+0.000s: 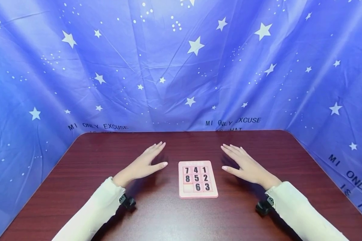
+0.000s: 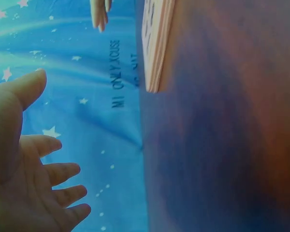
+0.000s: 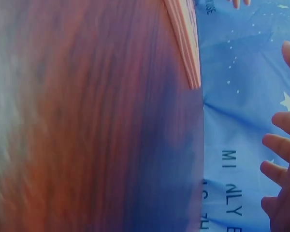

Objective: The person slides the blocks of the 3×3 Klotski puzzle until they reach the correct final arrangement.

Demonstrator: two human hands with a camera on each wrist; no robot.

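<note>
A pink sliding number puzzle (image 1: pixel 198 196) lies flat on the dark red wooden table (image 1: pixel 157 214). Its rows read 7 4 1, then 8 5 2, then a blank slot at the lower left followed by 6 and 3. To the left of it my left hand (image 1: pixel 143 164) is held with fingers straight and thumb apart, touching nothing. My right hand (image 1: pixel 248 166) mirrors it on the other side, also with straight fingers and holding nothing. In the left wrist view the puzzle's layered edge (image 2: pixel 159 53) shows beyond the left palm (image 2: pixel 29 193). The right wrist view shows the opposite edge (image 3: pixel 186 48).
A blue curtain (image 1: pixel 169 67) with white stars and printed words hangs behind the table and along both sides. Small black wrist cameras sit under each white sleeve, one at the left cuff (image 1: pixel 127 202) and one at the right cuff (image 1: pixel 264 206).
</note>
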